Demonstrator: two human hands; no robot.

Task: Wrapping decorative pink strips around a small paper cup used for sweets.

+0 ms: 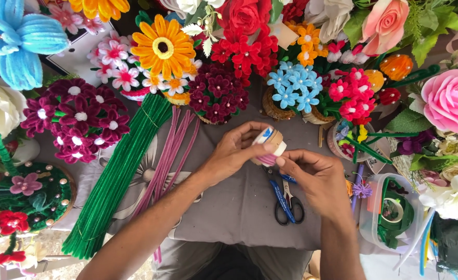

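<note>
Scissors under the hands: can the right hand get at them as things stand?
Probably yes. The scissors lie uncovered on the grey cloth just below the right hand, though it is busy at the small bottle.

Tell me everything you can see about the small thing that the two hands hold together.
The small roll is a short cylinder, tan on its side and white at the end near the right hand, with a blue and white patch on top. It looks like paper or tape, though the material is unclear. It is held above the grey cloth, tilted. The left hand grips it from the left with its fingers curled around; the right hand touches its white end. Blue-handled scissors lie below it.
</note>
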